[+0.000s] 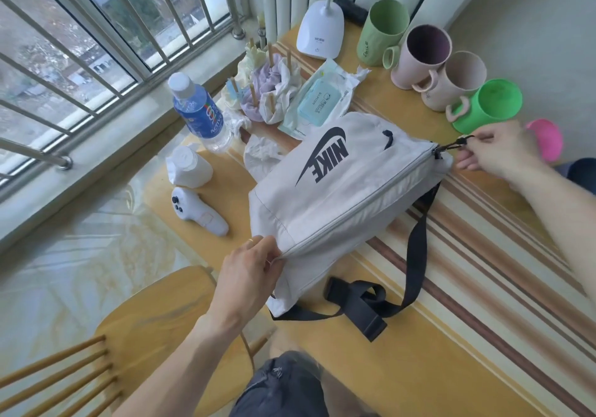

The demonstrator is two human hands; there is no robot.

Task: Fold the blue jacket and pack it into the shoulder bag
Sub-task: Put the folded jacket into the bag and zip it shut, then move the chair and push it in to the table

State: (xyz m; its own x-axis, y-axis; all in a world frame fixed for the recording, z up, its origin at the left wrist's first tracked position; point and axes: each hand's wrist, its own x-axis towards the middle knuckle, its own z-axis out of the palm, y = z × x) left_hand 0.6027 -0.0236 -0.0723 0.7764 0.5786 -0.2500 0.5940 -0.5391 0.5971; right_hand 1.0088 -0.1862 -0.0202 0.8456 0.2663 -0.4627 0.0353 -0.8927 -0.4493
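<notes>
A light grey shoulder bag [325, 197] with a black logo lies bulging on the striped table, its top zipper line running closed from lower left to upper right. My left hand [251, 265] pinches the bag's near-left corner at the zipper's end. My right hand [493, 150] holds the black zipper pull cord [458, 144] at the bag's far-right end. The bag's black strap [416, 255] trails over the table towards me. No blue jacket shows anywhere.
Several mugs [422, 55] line the back right wall. A white lamp base [319, 32], wet wipes pack [319, 100], water bottle [200, 113], white controller [200, 213], a white cup and crumpled cloths sit behind and left of the bag. A wooden chair [154, 329] stands lower left.
</notes>
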